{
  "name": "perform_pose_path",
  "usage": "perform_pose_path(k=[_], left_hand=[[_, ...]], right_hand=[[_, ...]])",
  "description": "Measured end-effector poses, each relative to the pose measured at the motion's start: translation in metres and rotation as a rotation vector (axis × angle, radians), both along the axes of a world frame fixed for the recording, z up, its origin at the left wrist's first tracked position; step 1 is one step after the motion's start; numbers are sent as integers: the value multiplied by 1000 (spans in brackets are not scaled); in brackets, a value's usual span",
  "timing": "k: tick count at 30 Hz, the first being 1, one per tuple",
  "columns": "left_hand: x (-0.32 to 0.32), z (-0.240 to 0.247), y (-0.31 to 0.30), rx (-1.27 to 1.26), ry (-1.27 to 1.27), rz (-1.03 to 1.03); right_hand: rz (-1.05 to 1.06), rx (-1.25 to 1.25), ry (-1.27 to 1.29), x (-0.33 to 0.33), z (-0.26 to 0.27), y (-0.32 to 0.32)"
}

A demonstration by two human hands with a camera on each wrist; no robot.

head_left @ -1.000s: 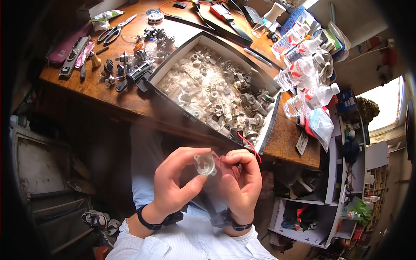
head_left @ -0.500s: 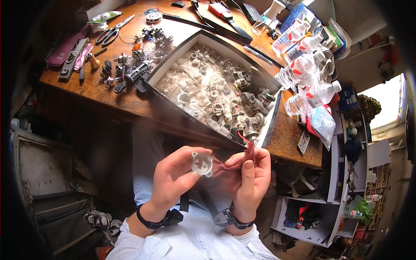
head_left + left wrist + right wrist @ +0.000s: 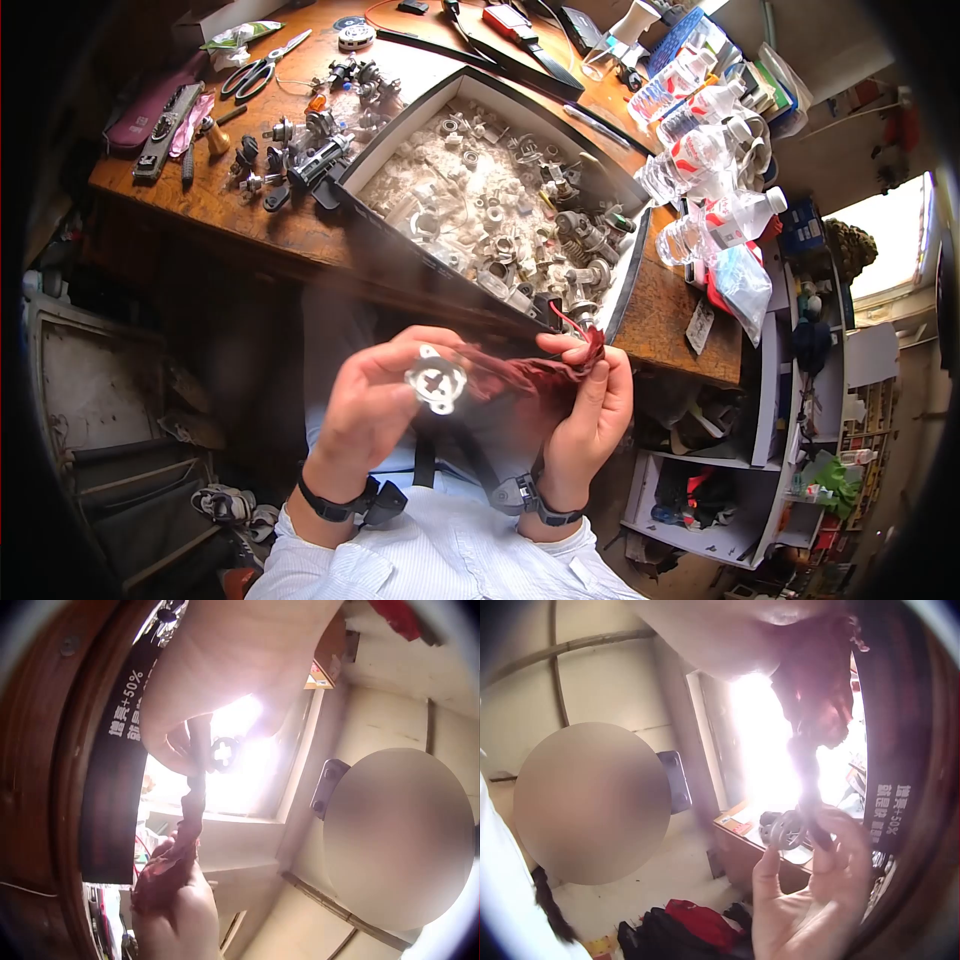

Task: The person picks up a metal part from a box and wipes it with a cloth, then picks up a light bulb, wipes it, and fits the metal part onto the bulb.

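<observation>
In the head view my left hand (image 3: pixel 368 400) pinches a small round whitish part (image 3: pixel 436 381) with two eared tabs and a cross-shaped opening. A dark red cloth (image 3: pixel 520 374) stretches from behind that part across to my right hand (image 3: pixel 597 405), whose thumb and fingers grip its bunched end. Both hands are in front of the table edge, below a box of parts. Seen from the left wrist, light shines through the cross opening of the part (image 3: pixel 223 753). The right wrist view shows the cloth (image 3: pixel 817 705) hanging in folds.
A shallow black-sided box (image 3: pixel 628 275) on the wooden table (image 3: pixel 215 215) holds many dusty small fittings. Left of it lie loose bulb-like metal parts (image 3: pixel 322 165) and scissors (image 3: pixel 255 80). Plastic bottles (image 3: pixel 735 220) line the right side. Shelving (image 3: pixel 700 540) stands at the lower right.
My left hand has moved left with the round part and turned its face toward the head camera. My right hand has shifted right, drawing the cloth out between the hands.
</observation>
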State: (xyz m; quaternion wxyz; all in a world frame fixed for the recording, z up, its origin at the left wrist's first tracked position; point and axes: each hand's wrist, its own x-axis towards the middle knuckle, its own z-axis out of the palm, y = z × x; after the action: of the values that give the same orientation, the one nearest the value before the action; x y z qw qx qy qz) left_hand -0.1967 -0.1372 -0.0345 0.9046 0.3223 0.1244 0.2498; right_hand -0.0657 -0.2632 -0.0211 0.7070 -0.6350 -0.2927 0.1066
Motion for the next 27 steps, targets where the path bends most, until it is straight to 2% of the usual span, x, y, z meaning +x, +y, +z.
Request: perform_pose_path(k=[1, 3, 5, 6, 8, 12, 15, 17, 21, 25, 26, 27], left_hand=[[-4, -6, 2, 30, 4, 64], [-9, -14, 9, 64, -19, 77], [-11, -18, 10, 29, -74, 93], [-11, -19, 11, -5, -130, 107], [-15, -24, 16, -19, -148, 122], [-20, -22, 19, -99, -219, 175], [-24, -20, 23, -100, -274, 215], [-26, -18, 24, -74, -284, 198], [-30, -19, 25, -33, -305, 215], [-31, -9, 23, -2, -280, 206], [-30, -5, 21, 110, -125, 233], [-27, -3, 18, 220, 29, 257]], right_hand=[[-97, -17, -110, 2, -3, 0], [-100, 14, -79, 3, -1, -3], [-224, -135, -164, 3, -1, -5], [-223, -134, -164, 2, -1, -3], [-199, 39, -66, 0, 1, 3], [-143, 84, -54, 2, -3, -3], [-18, -4, -13, 0, 3, -7], [352, -98, -148, 7, 4, -10], [424, -355, -129, 7, 9, -16], [338, -71, 50, 11, -4, -16], [376, 40, 132, 9, -4, -15], [373, 38, 130, 5, -2, -10]])
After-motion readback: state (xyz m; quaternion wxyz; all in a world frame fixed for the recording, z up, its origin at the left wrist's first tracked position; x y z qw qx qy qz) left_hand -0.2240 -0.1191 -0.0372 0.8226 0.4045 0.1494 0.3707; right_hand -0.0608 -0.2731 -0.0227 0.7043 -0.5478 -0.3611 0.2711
